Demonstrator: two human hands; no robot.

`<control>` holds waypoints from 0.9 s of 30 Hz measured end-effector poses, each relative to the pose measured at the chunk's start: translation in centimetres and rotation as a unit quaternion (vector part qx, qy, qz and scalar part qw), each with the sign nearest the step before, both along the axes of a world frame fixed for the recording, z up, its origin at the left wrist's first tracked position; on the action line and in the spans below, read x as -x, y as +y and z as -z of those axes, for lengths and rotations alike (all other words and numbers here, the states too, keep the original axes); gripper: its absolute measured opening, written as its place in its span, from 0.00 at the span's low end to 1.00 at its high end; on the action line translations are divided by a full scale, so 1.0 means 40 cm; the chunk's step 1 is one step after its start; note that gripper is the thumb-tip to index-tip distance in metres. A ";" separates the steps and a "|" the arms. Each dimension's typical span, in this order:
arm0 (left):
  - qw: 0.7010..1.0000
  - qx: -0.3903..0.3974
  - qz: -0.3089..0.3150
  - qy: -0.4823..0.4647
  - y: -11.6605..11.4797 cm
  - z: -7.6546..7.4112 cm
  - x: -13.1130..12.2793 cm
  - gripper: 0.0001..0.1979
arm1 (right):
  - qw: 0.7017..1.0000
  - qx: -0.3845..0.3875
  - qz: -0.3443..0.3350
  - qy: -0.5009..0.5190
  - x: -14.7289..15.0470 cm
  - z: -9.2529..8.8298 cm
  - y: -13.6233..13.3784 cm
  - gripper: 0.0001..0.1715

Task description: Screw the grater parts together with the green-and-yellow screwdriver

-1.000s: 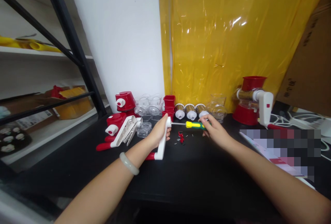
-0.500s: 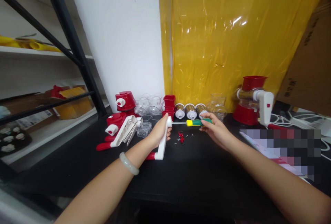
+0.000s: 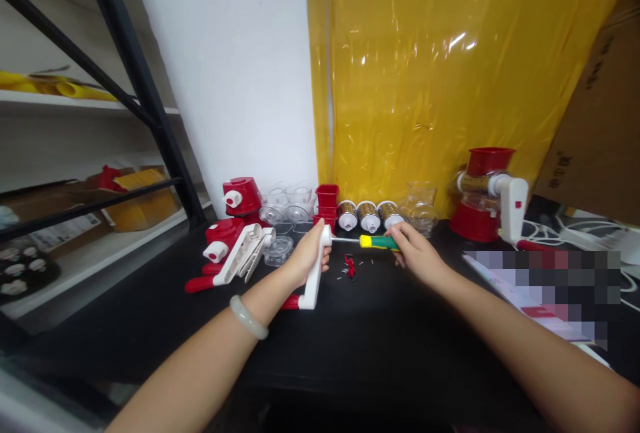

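Observation:
My left hand (image 3: 311, 254) is wrapped round the upper part of a white crank handle (image 3: 312, 286), whose red grip points left at its lower end. In my right hand (image 3: 417, 254) is a screwdriver (image 3: 381, 242) with a green and yellow handle, held level. Its shaft reaches left to the top end of the crank handle; the contact at the tip is too small to make out. Below the shaft, small red parts (image 3: 350, 266) and several tiny screws (image 3: 339, 278) lie on the black table (image 3: 380, 346).
More crank handles (image 3: 235, 263) and red grinder bases (image 3: 241, 196) stand at the left. Clear plastic parts (image 3: 287, 203), red hoppers (image 3: 327, 199) and metal grating drums (image 3: 369, 217) line the back. An assembled drum grater (image 3: 483, 196) stands right, near white cables (image 3: 555, 229).
My right hand has turned slightly on the screwdriver handle, its fingers now further round toward the rear end. The left hand and the crank handle stay in place.

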State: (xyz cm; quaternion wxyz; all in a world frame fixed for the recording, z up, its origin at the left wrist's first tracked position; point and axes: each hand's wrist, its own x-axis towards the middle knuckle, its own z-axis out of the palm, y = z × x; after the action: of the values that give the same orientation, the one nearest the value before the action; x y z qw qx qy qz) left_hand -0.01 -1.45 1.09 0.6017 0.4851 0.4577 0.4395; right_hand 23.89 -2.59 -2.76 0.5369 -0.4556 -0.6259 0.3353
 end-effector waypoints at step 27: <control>0.999 -0.030 0.028 -0.034 0.005 0.003 0.006 0.28 | 0.999 0.014 -0.012 0.040 0.003 -0.005 0.004 0.28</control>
State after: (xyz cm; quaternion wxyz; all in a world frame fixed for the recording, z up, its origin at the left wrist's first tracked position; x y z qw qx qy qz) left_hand -0.24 -1.24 0.95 0.6141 0.5005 0.4100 0.4520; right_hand 23.75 -2.42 -2.56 0.5509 -0.4419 -0.6045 0.3686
